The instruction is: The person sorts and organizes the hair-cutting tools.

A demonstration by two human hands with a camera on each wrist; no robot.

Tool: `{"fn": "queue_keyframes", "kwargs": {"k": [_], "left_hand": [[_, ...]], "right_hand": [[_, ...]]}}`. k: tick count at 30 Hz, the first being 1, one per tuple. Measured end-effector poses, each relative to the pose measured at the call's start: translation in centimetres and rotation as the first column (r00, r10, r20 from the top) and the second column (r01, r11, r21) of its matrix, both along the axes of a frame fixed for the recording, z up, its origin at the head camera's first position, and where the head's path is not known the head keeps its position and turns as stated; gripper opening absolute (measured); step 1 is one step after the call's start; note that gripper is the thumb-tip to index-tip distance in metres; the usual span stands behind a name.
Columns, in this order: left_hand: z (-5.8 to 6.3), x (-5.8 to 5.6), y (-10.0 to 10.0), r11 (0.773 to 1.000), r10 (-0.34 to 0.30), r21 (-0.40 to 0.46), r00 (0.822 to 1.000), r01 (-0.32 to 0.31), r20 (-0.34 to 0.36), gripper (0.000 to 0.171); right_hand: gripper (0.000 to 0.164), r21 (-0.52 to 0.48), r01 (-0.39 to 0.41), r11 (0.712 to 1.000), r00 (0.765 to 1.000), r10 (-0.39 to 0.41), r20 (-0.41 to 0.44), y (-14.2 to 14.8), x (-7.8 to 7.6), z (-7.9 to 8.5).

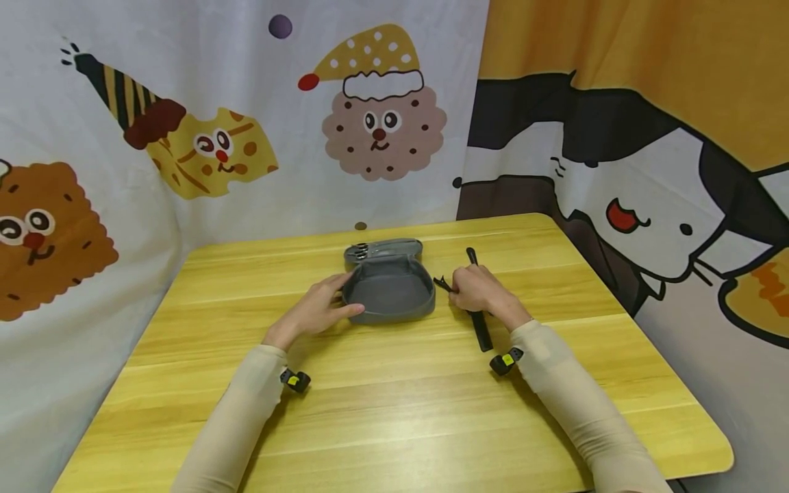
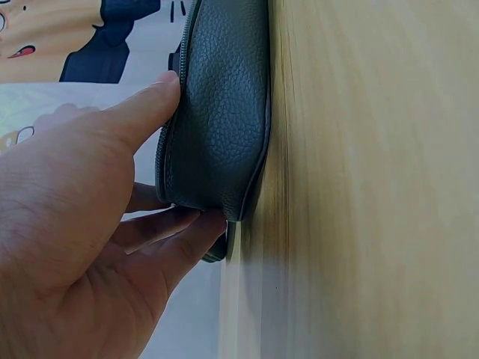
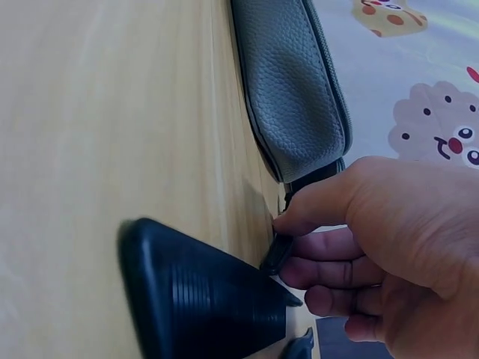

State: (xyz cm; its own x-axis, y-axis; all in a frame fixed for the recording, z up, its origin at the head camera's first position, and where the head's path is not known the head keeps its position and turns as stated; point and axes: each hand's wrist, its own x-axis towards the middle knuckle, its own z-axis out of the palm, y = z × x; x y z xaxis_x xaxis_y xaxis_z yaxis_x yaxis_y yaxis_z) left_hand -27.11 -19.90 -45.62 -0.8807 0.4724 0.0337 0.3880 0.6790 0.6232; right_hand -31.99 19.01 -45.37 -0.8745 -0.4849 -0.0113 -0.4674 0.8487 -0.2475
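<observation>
An unzipped grey case [image 1: 388,318] lies on the table with its lid [image 1: 394,245] folded back. My left hand [image 1: 317,308] holds the case's left end, thumb at the zipped rim [image 2: 166,138] and fingers around the corner. To the right of the case, my right hand [image 1: 477,287] pinches a small black hair clip [image 3: 277,256] between thumb and fingers. Its forked end points toward the case in the head view. Below that hand lies a black comb [image 1: 481,332], its toothed side [image 3: 202,299] large in the right wrist view.
Small metal tools [image 1: 361,250] sit in the case's lid. A black handle end [image 1: 472,256] shows beyond my right hand. The wooden table [image 1: 394,411] reaches back to a printed cloth [image 1: 246,61] that hangs behind and along its sides.
</observation>
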Motion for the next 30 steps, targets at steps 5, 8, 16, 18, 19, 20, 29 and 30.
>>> {"fn": "queue_keyframes", "kwargs": {"k": [5, 8, 16, 18, 19, 20, 29, 30], "left_hand": [[0.0, 0.0, 0.0, 1.000, 0.000, 0.006, 1.000, 0.000, 0.000, 0.094], [0.0, 0.0, 0.0, 1.000, 0.002, 0.000, 1.000, -0.002, -0.002, 0.094], [-0.1, 0.1, 0.0, 1.000, 0.003, -0.008, 1.000, -0.003, -0.004, 0.094], [-0.1, 0.1, 0.0, 1.000, 0.004, -0.009, 1.000, -0.004, -0.004, 0.095], [0.0, 0.1, 0.0, 1.000, 0.004, -0.008, 1.000, -0.004, -0.003, 0.095], [0.0, 0.1, 0.0, 1.000, 0.005, -0.006, 1.000, -0.005, -0.002, 0.095], [-0.1, 0.0, 0.0, 1.000, 0.004, 0.001, 1.000, -0.004, 0.005, 0.094], [-0.1, 0.0, 0.0, 1.000, 0.004, 0.001, 1.000, -0.004, 0.004, 0.094]], "right_hand": [[0.056, -0.012, 0.006, 1.000, 1.000, -0.006, -0.010, 0.0, 0.0, -0.1], [0.057, -0.018, -0.001, 1.000, 1.000, 0.000, -0.019, 0.1, 0.0, -0.1], [0.052, -0.025, -0.010, 1.000, 0.997, 0.008, -0.072, 0.2, -0.1, 0.4], [0.049, -0.034, -0.010, 0.999, 0.995, 0.007, -0.101, 0.4, -0.2, 0.7], [0.048, -0.042, -0.007, 0.999, 0.993, 0.002, -0.114, 0.4, -0.2, 0.9], [0.049, -0.051, -0.004, 0.999, 0.992, -0.002, -0.129, 0.5, -0.2, 1.2], [0.014, -0.176, 0.030, 0.984, 0.977, -0.066, -0.203, 0.5, 0.2, 2.8], [0.015, -0.183, 0.023, 0.983, 0.975, -0.063, -0.213, 0.5, 0.2, 2.8]]}}
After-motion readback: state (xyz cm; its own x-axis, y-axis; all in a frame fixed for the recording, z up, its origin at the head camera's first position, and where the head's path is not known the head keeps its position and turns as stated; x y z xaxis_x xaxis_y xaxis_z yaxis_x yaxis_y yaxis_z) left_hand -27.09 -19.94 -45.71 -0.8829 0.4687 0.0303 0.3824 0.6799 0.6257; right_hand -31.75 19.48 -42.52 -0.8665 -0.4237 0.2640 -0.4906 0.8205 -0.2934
